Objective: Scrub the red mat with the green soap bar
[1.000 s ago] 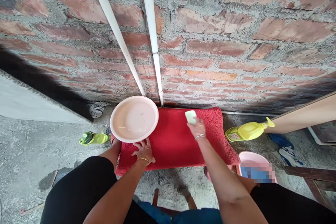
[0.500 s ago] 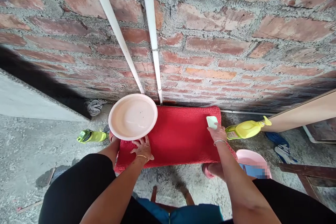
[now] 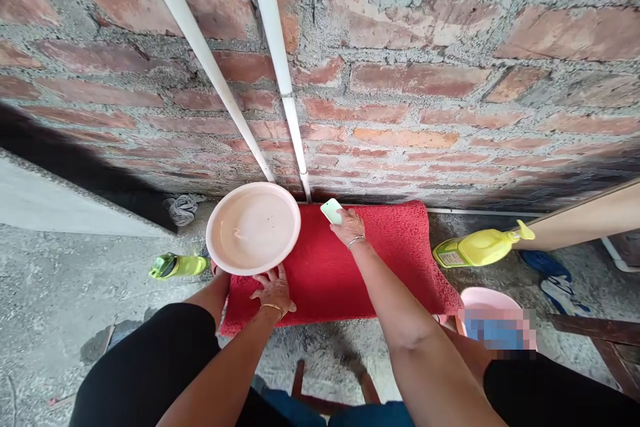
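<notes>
A red, rough-textured mat [image 3: 327, 280] lies spread in front of me on a low support that it hides. My right hand [image 3: 349, 227] grips a flat pale green block [image 3: 331, 211] with rounded corners, near the mat's far edge. The block's underside is out of sight, so I cannot tell whether it has bristles. My left hand [image 3: 275, 291] rests with fingers spread on the mat's near left part, just below the rim of a pale pink basin [image 3: 213, 240]. Shallow water shows in the basin, which sits over the mat's left end.
Right of the mat is a yellow pump bottle [image 3: 480, 248], with a pink tub [image 3: 490, 298] nearer me. A green drink bottle [image 3: 183, 265] is at left. Behind stands a brick wall [image 3: 400, 110] with two white pipes [image 3: 295, 130]. A cloth [image 3: 183, 209] lies by the wall.
My right hand has moved left across the mat with the pale green block, from the right end to near the middle. My left hand stays by the basin. The view has shifted slightly.
</notes>
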`<state>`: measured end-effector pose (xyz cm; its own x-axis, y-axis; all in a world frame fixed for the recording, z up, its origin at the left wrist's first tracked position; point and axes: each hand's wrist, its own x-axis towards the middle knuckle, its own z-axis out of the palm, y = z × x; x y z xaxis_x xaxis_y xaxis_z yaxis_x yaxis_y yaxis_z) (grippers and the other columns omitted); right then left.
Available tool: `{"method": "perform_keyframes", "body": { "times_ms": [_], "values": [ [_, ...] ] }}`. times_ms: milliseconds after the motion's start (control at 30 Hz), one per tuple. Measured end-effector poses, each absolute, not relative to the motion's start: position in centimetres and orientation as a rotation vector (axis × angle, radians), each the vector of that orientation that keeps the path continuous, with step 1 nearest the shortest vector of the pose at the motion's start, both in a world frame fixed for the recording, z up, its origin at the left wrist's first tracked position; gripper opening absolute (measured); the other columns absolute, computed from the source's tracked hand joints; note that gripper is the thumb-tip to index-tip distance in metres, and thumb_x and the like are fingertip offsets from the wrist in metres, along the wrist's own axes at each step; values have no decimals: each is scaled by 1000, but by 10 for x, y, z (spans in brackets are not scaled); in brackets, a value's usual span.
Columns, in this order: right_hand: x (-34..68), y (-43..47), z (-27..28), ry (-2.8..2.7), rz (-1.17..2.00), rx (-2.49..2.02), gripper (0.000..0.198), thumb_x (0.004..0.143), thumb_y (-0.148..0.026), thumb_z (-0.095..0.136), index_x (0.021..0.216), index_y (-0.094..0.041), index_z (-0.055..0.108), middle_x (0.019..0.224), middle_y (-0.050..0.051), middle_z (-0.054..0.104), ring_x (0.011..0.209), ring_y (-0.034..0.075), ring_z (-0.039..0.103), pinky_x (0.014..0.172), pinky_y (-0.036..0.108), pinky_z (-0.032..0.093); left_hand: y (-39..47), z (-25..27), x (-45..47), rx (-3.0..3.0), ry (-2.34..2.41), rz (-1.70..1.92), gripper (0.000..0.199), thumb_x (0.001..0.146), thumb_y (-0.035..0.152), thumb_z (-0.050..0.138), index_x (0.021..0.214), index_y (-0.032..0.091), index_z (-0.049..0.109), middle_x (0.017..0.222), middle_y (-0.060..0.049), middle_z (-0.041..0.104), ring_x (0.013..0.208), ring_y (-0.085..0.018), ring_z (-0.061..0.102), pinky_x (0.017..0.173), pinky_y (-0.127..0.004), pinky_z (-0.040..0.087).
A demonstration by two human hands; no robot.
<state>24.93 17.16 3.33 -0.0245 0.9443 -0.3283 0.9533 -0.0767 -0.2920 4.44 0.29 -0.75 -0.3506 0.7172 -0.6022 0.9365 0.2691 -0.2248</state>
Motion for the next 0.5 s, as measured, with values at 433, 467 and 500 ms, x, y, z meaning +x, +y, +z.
{"method": "perform_keyframes", "body": {
  "times_ms": [433,467,500],
  "values": [
    [452,144,39,1154,-648,2913,65,78,-53,59,134,-22,48,125,15,50,114,26,56,101,40,40,4,-2,46,1460,2162,-771,134,46,32,85,155,28,7,156,-24,20,139,-56,16,85,-71,44],
    [453,140,39,1151,-632,2931,66,78,-53,59,135,-21,47,125,15,50,115,26,55,101,40,40,4,-2,46,1457,2169,-770,135,46,32,85,155,29,6,156,-23,20,139,-56,15,85,-71,44],
    [451,137,37,1193,-622,2931,66,79,-53,59,135,-21,47,126,15,50,115,26,55,101,39,40,4,-3,46,1454,2173,-768,136,45,32,85,155,29,4,156,-23,19,139,-56,15,85,-71,43]
  ]
}}
